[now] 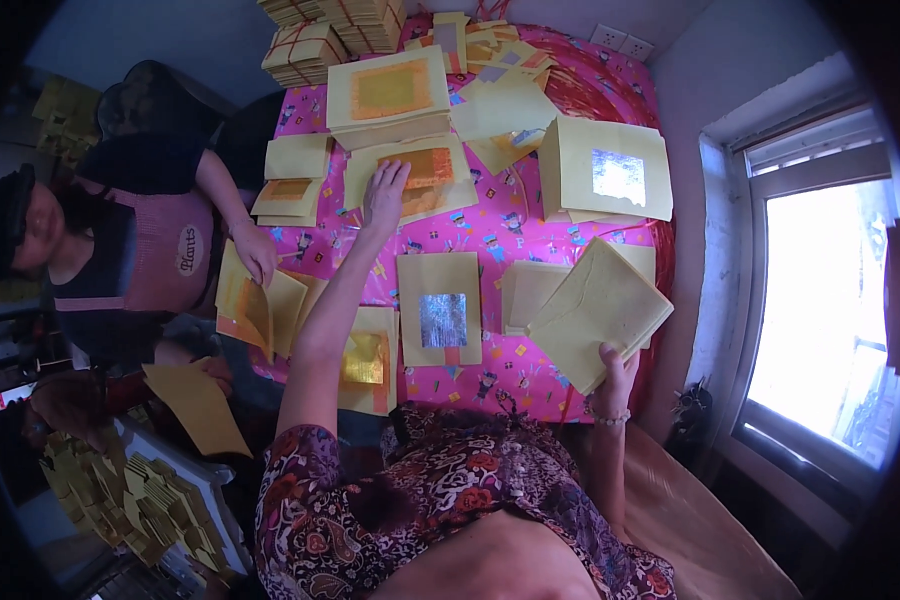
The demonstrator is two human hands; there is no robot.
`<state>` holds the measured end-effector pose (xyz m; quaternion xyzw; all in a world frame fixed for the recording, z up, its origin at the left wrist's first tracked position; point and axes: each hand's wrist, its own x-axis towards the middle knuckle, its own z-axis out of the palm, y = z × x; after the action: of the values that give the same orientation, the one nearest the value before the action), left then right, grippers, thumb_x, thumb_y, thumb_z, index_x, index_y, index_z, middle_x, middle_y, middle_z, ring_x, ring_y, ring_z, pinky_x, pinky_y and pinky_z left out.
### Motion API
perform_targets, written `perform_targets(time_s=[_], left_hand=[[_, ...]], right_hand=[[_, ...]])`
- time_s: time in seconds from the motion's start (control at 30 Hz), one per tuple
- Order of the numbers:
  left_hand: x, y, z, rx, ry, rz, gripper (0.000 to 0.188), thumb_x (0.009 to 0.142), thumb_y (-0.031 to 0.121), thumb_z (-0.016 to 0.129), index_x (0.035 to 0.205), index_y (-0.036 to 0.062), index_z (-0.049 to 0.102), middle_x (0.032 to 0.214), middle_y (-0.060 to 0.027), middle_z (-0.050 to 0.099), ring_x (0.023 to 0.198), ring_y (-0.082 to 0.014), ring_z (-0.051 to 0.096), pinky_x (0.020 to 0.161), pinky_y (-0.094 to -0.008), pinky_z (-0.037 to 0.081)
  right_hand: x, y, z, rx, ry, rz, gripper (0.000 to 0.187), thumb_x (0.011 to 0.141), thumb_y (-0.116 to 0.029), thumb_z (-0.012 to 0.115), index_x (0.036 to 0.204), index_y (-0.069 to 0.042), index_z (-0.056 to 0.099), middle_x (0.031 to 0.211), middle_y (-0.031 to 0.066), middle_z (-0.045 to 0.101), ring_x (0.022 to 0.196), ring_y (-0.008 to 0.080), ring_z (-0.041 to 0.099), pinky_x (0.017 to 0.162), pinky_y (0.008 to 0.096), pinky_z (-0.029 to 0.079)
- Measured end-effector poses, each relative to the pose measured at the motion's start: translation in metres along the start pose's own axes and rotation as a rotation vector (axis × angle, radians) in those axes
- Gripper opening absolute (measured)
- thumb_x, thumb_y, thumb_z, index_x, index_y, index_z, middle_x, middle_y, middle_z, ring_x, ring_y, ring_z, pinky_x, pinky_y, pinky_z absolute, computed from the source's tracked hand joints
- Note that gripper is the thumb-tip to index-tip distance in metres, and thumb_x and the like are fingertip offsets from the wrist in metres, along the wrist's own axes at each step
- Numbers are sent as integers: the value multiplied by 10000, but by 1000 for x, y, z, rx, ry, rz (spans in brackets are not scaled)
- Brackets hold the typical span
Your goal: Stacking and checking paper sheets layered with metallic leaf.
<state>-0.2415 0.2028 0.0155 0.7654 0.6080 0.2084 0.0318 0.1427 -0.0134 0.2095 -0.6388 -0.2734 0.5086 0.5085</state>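
My left hand (384,196) reaches far across the table, its fingers stretched out on a yellow paper sheet with an orange patch (430,168). At the right, a thick wad of plain yellow paper sheets (598,312) is gripped at its lower corner by my right hand (615,378), the thumb on top. The wad is tilted above another yellow paper pile (522,297). Between my arms lies a yellow sheet with a silver foil square (443,318). Partly behind my left forearm is a sheet with a gold foil square (367,360).
A pink patterned cloth (510,375) covers the table. Tall paper stacks (390,90) and a silver-foil stack (610,165) stand farther back; tied bundles (305,55) are at the far left. A co-worker's hand (255,255) holds sheets at left. A bright window (825,320) is at right.
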Motion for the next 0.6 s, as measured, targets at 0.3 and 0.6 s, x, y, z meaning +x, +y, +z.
perform_targets(time_s=[0.3,0.6], left_hand=[[-36,0,30,63,-403,-72,685,751,47,542,1394,122,318,1453,-142,267,1347,-324,232,1084,-477,224],[-29,27,-2,-226,-85,-191,658,703,32,571,1332,86,383,1305,-190,413,1201,-360,401,1008,-432,343]], right_hand=[[4,2,1,-18,27,12,540,757,-188,616,1218,18,424,1036,94,528,919,171,508,809,302,425],[-3,-1,6,8,-19,-56,559,739,-128,618,1238,8,407,1081,93,530,959,170,521,838,306,434]])
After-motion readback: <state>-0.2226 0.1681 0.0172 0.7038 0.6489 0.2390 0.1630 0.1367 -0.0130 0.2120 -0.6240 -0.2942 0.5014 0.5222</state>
